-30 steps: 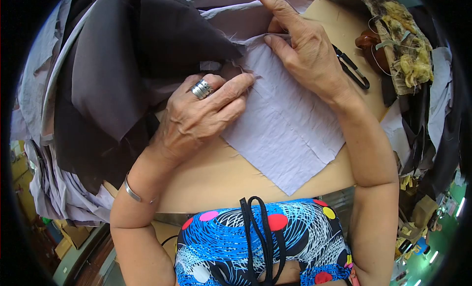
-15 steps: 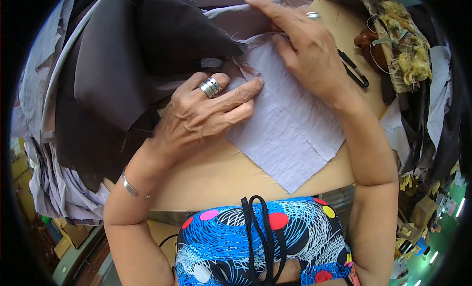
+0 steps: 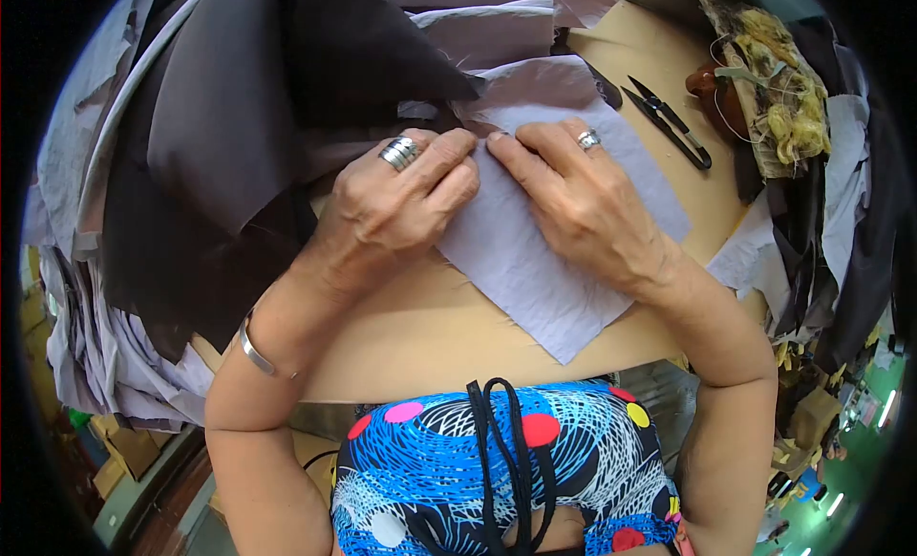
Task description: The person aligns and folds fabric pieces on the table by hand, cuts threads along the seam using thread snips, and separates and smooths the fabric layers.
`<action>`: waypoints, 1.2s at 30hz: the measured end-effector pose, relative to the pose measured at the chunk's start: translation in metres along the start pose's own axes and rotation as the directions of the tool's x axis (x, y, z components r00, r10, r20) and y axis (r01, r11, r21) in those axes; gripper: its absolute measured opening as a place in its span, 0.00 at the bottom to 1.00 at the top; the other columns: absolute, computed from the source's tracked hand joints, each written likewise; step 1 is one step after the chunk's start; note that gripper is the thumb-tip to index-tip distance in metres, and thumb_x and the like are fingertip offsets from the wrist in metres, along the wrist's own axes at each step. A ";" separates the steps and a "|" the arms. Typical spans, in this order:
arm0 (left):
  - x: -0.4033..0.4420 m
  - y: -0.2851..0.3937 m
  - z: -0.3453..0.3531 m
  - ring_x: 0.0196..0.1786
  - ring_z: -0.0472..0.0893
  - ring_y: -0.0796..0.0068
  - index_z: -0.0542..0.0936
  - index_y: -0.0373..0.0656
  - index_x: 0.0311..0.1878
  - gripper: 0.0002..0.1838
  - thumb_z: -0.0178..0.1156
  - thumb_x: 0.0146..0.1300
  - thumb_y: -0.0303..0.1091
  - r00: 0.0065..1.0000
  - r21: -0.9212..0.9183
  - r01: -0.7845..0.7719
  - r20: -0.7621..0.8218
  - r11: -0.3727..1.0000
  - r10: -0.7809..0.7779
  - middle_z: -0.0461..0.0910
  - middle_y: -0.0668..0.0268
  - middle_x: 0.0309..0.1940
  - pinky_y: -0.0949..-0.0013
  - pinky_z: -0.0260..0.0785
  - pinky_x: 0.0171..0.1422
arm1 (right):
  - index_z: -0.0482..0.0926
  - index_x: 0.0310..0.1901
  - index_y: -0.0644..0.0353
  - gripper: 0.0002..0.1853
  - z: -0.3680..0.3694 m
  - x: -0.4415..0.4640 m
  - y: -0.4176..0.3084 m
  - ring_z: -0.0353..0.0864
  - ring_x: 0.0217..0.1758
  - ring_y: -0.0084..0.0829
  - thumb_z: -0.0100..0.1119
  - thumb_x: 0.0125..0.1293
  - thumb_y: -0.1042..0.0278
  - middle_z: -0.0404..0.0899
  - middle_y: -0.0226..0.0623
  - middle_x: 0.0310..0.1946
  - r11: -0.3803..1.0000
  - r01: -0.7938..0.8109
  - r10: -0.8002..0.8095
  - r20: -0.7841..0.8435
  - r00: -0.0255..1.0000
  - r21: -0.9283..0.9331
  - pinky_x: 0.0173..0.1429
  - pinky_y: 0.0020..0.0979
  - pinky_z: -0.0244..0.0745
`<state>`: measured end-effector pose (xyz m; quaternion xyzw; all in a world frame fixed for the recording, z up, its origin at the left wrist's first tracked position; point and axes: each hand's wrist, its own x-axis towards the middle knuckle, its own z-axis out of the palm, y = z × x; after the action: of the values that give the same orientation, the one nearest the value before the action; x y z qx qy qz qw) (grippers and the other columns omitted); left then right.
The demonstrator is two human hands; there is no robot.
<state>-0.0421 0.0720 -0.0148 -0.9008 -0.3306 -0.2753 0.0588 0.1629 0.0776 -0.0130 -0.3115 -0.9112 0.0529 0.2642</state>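
Note:
A pale lilac piece of fabric (image 3: 564, 308) lies on the tan work surface, one corner pointing toward my body. At its upper left edge my left hand (image 3: 401, 193), with wide silver rings, pinches the cloth. Close beside it, my right hand (image 3: 583, 193) also has its fingers pinched together on the fabric, thumb and forefinger near the left fingertips. What exactly lies between the fingertips is too small to see. Dark brown cloth (image 3: 220, 107) is heaped to the left and touches the area by my left hand.
Black thread snips (image 3: 666, 121) lie right of the lilac fabric. Farther right are a reddish-brown object (image 3: 716, 97) and a board wrapped with yellowish thread (image 3: 778, 88). More cloth strips (image 3: 845, 183) hang at the right edge. Folded lilac cloth (image 3: 134, 365) is stacked at the left.
My right hand has come down and left from the fabric's top edge to meet my left hand. Both hands now pinch the cloth. The thread snips are more fully visible.

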 end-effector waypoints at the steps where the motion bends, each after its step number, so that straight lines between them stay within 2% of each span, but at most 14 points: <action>1: 0.001 0.000 -0.001 0.35 0.80 0.69 0.74 0.42 0.34 0.08 0.58 0.49 0.25 1.000 -0.009 0.014 0.005 1.000 -0.014 0.78 0.65 0.41 0.71 0.75 0.38 | 0.75 0.45 0.71 0.16 -0.001 0.003 -0.002 0.74 0.41 0.42 0.50 0.54 0.76 0.72 0.44 0.37 1.000 -0.026 0.026 0.009 1.000 0.017 0.46 0.35 0.74; 3: 0.002 -0.001 -0.004 0.34 0.80 0.66 0.76 0.40 0.37 0.10 0.60 0.48 0.23 0.998 -0.046 0.053 0.028 0.998 -0.051 0.77 0.64 0.40 0.69 0.75 0.38 | 0.75 0.44 0.71 0.16 -0.002 0.002 -0.002 0.75 0.40 0.41 0.50 0.53 0.76 0.72 0.44 0.36 0.999 -0.042 0.042 0.013 0.999 0.024 0.45 0.35 0.74; 7: 0.017 -0.008 -0.014 0.36 0.80 0.62 0.76 0.40 0.38 0.13 0.62 0.46 0.19 0.995 -0.114 0.090 -0.025 0.989 -0.093 0.78 0.63 0.39 0.67 0.74 0.38 | 0.75 0.44 0.71 0.16 -0.001 0.002 0.000 0.75 0.40 0.40 0.51 0.52 0.76 0.72 0.43 0.36 1.000 0.016 -0.016 0.000 1.000 -0.017 0.43 0.34 0.75; 10: 0.028 -0.016 -0.017 0.38 0.79 0.62 0.77 0.42 0.39 0.14 0.62 0.47 0.19 0.984 0.006 0.166 -0.069 0.986 -0.166 0.78 0.63 0.39 0.65 0.74 0.39 | 0.75 0.44 0.71 0.17 -0.002 0.007 -0.001 0.76 0.39 0.39 0.52 0.51 0.76 0.72 0.43 0.35 1.000 0.019 -0.018 0.027 0.999 -0.024 0.42 0.34 0.76; 11: 0.033 -0.026 -0.015 0.39 0.78 0.62 0.78 0.44 0.40 0.14 0.63 0.47 0.21 0.988 0.103 0.137 -0.088 0.985 -0.128 0.79 0.65 0.39 0.64 0.72 0.42 | 0.75 0.44 0.70 0.17 -0.003 0.008 -0.001 0.76 0.38 0.39 0.52 0.51 0.76 0.72 0.43 0.35 1.000 0.010 -0.009 0.043 0.999 -0.024 0.42 0.34 0.76; 12: 0.039 -0.030 -0.016 0.40 0.78 0.62 0.79 0.45 0.39 0.09 0.63 0.52 0.28 0.988 0.168 0.139 -0.082 0.976 -0.127 0.79 0.66 0.38 0.62 0.70 0.46 | 0.74 0.44 0.70 0.17 -0.003 0.008 -0.001 0.76 0.38 0.39 0.53 0.51 0.77 0.72 0.43 0.35 0.999 0.009 -0.007 0.045 0.999 -0.042 0.41 0.34 0.76; 14: 0.044 -0.038 -0.012 0.47 0.78 0.61 0.79 0.45 0.45 0.10 0.58 0.62 0.35 0.969 0.303 0.218 0.050 0.928 -0.243 0.80 0.65 0.44 0.61 0.68 0.53 | 0.74 0.44 0.70 0.16 0.000 0.011 -0.001 0.77 0.37 0.38 0.53 0.51 0.77 0.72 0.43 0.35 0.997 0.008 -0.004 0.053 0.999 -0.072 0.41 0.33 0.77; 17: 0.050 -0.042 -0.004 0.39 0.79 0.63 0.80 0.46 0.36 0.09 0.58 0.62 0.40 0.956 0.275 0.251 0.081 0.928 -0.282 0.79 0.66 0.34 0.58 0.67 0.49 | 0.74 0.44 0.70 0.16 -0.001 0.013 -0.002 0.77 0.36 0.38 0.53 0.52 0.77 0.73 0.43 0.34 0.996 -0.002 0.008 0.075 0.997 -0.091 0.41 0.32 0.77; 20: 0.046 -0.045 0.001 0.42 0.79 0.61 0.78 0.45 0.39 0.09 0.56 0.65 0.40 0.935 0.208 0.265 0.182 0.942 -0.303 0.79 0.66 0.38 0.59 0.67 0.53 | 0.74 0.45 0.69 0.16 -0.002 0.014 -0.003 0.78 0.36 0.37 0.53 0.52 0.77 0.73 0.42 0.34 0.995 -0.019 0.028 0.092 0.995 -0.099 0.41 0.33 0.77; 21: 0.043 -0.047 0.004 0.40 0.79 0.61 0.77 0.43 0.37 0.09 0.56 0.65 0.39 0.955 0.166 0.249 0.123 0.954 -0.271 0.78 0.65 0.36 0.59 0.67 0.51 | 0.74 0.45 0.69 0.16 -0.002 0.015 -0.003 0.78 0.36 0.37 0.53 0.52 0.77 0.73 0.41 0.33 0.995 -0.025 0.035 0.102 0.994 -0.097 0.41 0.33 0.77; 24: 0.041 -0.047 0.008 0.40 0.78 0.60 0.77 0.43 0.37 0.08 0.56 0.64 0.37 0.931 0.087 0.330 0.134 0.940 -0.339 0.77 0.64 0.34 0.59 0.67 0.48 | 0.73 0.45 0.68 0.16 0.000 0.017 -0.003 0.78 0.36 0.37 0.53 0.52 0.76 0.73 0.40 0.33 0.995 -0.046 0.056 0.114 0.992 -0.090 0.40 0.33 0.77; 30: 0.037 -0.051 0.013 0.38 0.77 0.58 0.76 0.42 0.37 0.07 0.56 0.64 0.36 0.969 0.113 0.237 0.038 0.965 -0.243 0.76 0.63 0.33 0.59 0.67 0.45 | 0.73 0.45 0.66 0.16 0.005 0.018 -0.002 0.79 0.36 0.37 0.52 0.53 0.76 0.73 0.40 0.32 0.993 -0.059 0.065 0.059 0.996 -0.103 0.40 0.34 0.77; 33: 0.037 -0.049 0.014 0.38 0.78 0.59 0.76 0.42 0.36 0.07 0.57 0.63 0.35 0.958 0.091 0.278 0.050 0.956 -0.283 0.76 0.63 0.33 0.59 0.67 0.44 | 0.74 0.45 0.65 0.16 0.006 0.018 -0.004 0.79 0.35 0.37 0.52 0.53 0.75 0.73 0.40 0.32 0.991 -0.076 0.083 0.054 0.995 -0.107 0.40 0.34 0.77; 36: 0.038 -0.050 0.017 0.36 0.78 0.64 0.77 0.46 0.32 0.09 0.58 0.62 0.40 0.958 0.101 0.284 -0.001 0.953 -0.286 0.77 0.68 0.31 0.59 0.69 0.45 | 0.74 0.45 0.65 0.16 0.007 0.017 -0.001 0.79 0.35 0.37 0.52 0.53 0.75 0.73 0.40 0.32 0.992 -0.052 0.057 0.040 0.998 -0.113 0.39 0.33 0.78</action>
<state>-0.0421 0.1365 -0.0126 -0.8415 -0.4708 -0.2576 0.0614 0.1473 0.0876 -0.0106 -0.3494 -0.9094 0.0159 0.2250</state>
